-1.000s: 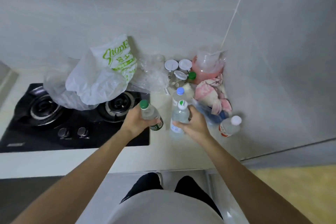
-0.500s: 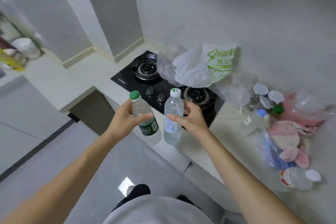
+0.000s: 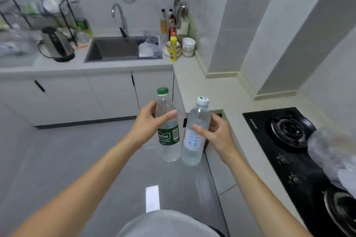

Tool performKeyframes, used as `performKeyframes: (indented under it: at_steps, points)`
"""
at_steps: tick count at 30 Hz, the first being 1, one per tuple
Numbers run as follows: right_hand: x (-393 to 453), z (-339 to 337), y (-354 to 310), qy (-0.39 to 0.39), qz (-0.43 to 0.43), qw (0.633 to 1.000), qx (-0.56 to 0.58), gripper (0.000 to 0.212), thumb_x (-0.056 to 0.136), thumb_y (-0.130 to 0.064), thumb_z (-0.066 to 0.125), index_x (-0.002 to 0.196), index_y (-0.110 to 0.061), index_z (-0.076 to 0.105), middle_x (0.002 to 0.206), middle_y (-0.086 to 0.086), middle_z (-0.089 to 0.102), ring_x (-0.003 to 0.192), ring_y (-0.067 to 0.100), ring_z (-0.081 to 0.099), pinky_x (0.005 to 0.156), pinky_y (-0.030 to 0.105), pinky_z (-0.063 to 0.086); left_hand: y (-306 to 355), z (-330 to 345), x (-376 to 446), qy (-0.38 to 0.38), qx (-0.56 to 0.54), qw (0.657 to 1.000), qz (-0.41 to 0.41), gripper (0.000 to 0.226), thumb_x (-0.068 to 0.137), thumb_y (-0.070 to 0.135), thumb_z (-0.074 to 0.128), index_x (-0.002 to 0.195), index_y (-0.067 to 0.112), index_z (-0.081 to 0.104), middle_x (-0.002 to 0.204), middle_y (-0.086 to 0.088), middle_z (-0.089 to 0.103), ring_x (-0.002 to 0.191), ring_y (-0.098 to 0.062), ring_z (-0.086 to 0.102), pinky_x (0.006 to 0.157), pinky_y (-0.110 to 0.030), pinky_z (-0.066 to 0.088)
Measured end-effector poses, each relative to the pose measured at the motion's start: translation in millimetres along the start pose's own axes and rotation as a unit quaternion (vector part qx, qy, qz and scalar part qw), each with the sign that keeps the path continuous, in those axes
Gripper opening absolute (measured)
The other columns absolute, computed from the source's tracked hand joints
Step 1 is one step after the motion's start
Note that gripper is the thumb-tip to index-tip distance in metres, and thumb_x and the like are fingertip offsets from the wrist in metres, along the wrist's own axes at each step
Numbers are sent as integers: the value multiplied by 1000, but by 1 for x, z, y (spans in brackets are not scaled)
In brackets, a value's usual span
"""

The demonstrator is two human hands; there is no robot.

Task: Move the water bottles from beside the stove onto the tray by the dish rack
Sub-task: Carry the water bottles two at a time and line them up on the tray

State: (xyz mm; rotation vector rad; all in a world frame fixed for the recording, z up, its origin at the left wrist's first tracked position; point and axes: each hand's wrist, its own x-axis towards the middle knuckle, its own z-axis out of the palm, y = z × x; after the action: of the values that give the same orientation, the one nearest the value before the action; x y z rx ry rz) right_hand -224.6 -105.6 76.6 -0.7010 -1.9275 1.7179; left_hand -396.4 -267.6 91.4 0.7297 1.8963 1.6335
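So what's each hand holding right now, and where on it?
The left hand holds the green-capped bottle around its upper body, above the label. The right hand holds the white-capped bottle around its middle.

Kettle (image 3: pixel 56 45): black and steel, on the counter at ten o'clock.
Sink (image 3: pixel 115 49): dark basin at eleven o'clock, faucet (image 3: pixel 120 18) behind it.
Yellow bottle (image 3: pixel 173 47): upright, just beside stacked bowls (image 3: pixel 188 46), twelve o'clock.

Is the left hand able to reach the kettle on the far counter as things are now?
Probably not yet. The left hand already holds the green-capped bottle, and the kettle stands across open floor on the counter beside the sink. Nothing blocks the way, but the person must walk closer.
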Motion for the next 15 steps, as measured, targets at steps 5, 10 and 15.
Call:
performKeyframes:
  at_steps: [5,10,15]
  points:
    - [93,105,-24,-79,-21,996,18,41,77,-23,85,114,-12,73,110,2,80,105,18,76,92,33,61,-3,-109,46,93,2,996,-11,34,88,39,82,114,19,71,109,4,80,103,-12,76,90,-32,59]
    - [179,186,-36,-147,-26,988,26,42,75,-25,85,114,-11,74,108,-2,81,102,12,76,87,26,58,-20,-188,91,187,0,982,-37,36,87,45,82,113,22,73,107,6,80,103,-12,76,92,-34,58]
    - [274,263,-35,-204,-29,978,42,38,74,-22,85,110,-12,75,106,-1,81,100,12,76,90,28,59,-37,-254,148,251,-2,966,-59,31,88,41,81,108,18,73,101,2,81,98,-14,76,84,-29,55]
